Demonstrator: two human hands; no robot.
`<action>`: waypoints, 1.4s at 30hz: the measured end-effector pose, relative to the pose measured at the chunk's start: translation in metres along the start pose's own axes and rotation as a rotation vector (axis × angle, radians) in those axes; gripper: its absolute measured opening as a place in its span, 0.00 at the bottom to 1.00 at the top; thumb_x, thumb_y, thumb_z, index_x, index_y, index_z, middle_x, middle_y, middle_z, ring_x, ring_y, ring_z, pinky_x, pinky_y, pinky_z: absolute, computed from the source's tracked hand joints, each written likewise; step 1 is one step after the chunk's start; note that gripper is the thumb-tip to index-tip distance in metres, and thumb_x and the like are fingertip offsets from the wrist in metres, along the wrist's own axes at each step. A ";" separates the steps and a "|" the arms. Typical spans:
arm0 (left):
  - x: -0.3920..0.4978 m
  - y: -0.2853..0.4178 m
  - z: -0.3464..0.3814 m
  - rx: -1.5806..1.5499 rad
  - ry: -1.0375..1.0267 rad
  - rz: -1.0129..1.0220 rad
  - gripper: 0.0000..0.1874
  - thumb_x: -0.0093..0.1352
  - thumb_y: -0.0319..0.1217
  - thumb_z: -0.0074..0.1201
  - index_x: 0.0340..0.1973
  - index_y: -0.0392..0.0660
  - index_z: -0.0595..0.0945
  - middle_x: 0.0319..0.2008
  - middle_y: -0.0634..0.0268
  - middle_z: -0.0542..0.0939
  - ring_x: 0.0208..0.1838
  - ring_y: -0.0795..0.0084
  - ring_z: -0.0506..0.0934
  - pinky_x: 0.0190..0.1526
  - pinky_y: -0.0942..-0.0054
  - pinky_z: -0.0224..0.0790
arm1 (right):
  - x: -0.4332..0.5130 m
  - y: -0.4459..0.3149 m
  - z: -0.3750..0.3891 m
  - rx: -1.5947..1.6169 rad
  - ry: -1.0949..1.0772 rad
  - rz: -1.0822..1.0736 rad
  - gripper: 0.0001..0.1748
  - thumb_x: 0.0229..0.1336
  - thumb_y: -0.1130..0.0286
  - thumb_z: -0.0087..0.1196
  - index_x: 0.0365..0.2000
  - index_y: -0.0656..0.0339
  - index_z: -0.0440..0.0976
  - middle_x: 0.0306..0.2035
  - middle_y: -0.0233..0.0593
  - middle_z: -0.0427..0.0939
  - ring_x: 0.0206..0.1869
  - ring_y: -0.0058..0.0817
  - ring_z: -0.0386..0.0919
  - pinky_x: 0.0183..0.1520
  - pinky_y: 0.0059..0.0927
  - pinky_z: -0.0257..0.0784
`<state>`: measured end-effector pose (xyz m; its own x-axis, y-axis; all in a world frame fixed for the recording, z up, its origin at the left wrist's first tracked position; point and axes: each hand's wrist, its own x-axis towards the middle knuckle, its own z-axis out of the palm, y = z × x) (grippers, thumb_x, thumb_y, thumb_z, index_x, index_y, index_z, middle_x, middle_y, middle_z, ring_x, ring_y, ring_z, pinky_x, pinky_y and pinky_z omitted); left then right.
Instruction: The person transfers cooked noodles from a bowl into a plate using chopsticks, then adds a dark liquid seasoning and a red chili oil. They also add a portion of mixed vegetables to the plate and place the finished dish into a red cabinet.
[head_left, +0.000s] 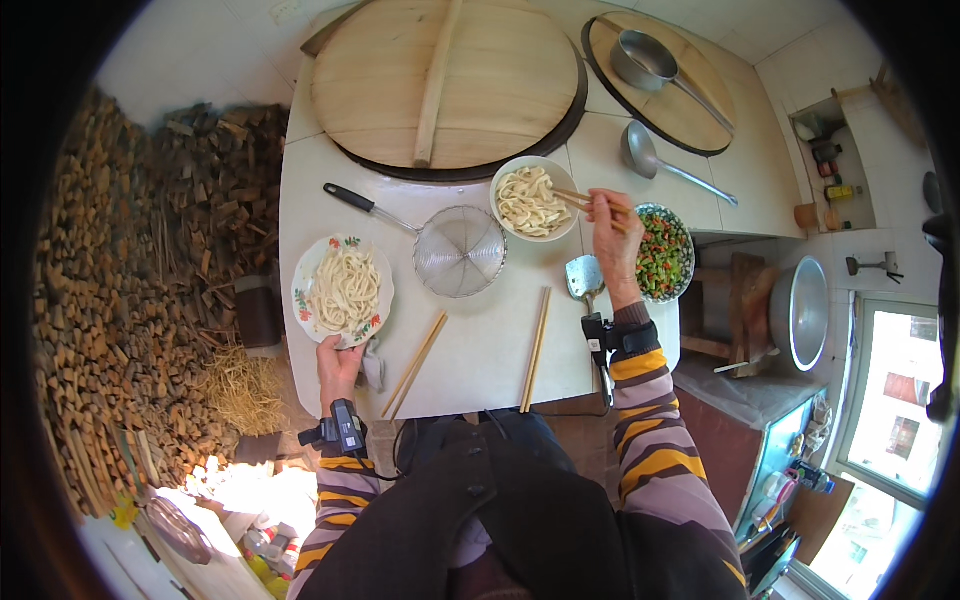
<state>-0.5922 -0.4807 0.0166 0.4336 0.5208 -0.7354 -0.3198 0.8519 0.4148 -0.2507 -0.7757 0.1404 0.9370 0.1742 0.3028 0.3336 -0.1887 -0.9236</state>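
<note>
My right hand (616, 238) grips a pair of wooden chopsticks (592, 202), whose tips reach into the noodles (529, 201) in a white bowl (559, 175). At the left, my left hand (339, 366) holds the near rim of a flower-patterned plate (303, 271) heaped with pale noodles (345, 291). Between plate and bowl lies a wire-mesh strainer (460, 252) with a black handle. Just right of my right hand, a patterned bowl (684, 222) contains chopped green and red vegetables (661, 259).
Two more chopstick pairs (415, 364) (535, 349) lie near the counter's front edge. A metal spatula (585, 277) sits under my right forearm. Farther back are a ladle (640, 152), a large wooden lid (495, 82) and a smaller lid (694, 112) carrying a metal dipper (643, 61). Firewood (112, 300) is stacked left.
</note>
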 end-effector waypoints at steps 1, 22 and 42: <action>-0.002 0.003 -0.001 0.002 -0.011 -0.027 0.33 0.63 0.19 0.38 0.66 0.43 0.58 0.67 0.51 0.60 0.68 0.48 0.60 0.66 0.40 0.55 | -0.005 -0.002 0.001 -0.081 -0.032 0.074 0.05 0.62 0.76 0.51 0.35 0.67 0.76 0.31 0.35 0.78 0.29 0.18 0.77 0.31 0.17 0.72; -0.005 -0.249 0.230 0.113 -0.404 -0.292 0.24 0.69 0.19 0.42 0.61 0.42 0.62 0.61 0.48 0.64 0.64 0.50 0.64 0.65 0.52 0.61 | -0.071 -0.039 -0.095 0.284 0.257 0.137 0.09 0.64 0.79 0.45 0.37 0.75 0.74 0.40 0.44 0.72 0.32 0.25 0.79 0.31 0.21 0.76; -0.109 -0.177 0.212 0.317 -0.757 -0.635 0.36 0.59 0.20 0.45 0.65 0.42 0.58 0.62 0.48 0.65 0.62 0.44 0.67 0.58 0.47 0.68 | -0.179 -0.118 -0.179 0.351 0.731 -0.002 0.17 0.70 0.65 0.36 0.39 0.69 0.70 0.38 0.44 0.74 0.31 0.25 0.76 0.28 0.22 0.74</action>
<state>-0.4039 -0.6766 0.1371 0.8958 -0.2239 -0.3840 0.3413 0.8998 0.2716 -0.4390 -0.9573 0.2372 0.8080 -0.5241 0.2692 0.3968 0.1463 -0.9062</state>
